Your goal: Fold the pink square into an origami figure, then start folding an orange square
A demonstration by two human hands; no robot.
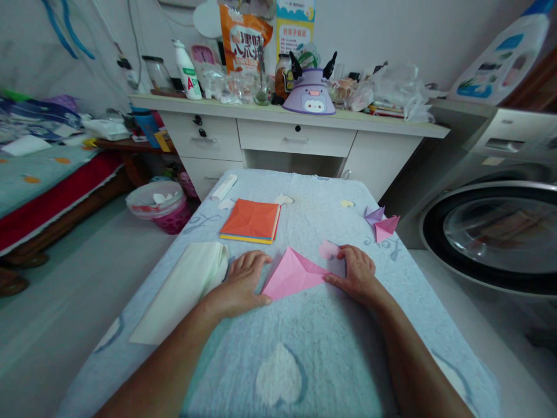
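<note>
A folded pink paper (292,273) lies on the light blue towel-covered table (313,348), shaped like a kite with raised creases. My left hand (243,281) rests flat at its left corner, fingers together and thumb touching the lower edge. My right hand (357,273) presses on the paper's right tip with its fingers laid down. Neither hand lifts the paper off the table.
A stack of coloured square papers (251,221), orange on top, lies behind. Two folded pieces, purple (374,215) and pink (387,227), sit at the right. A cream folded cloth (187,287) lies left. A white desk (296,136), washing machine (491,232) and lined pink bin (159,204) surround the table.
</note>
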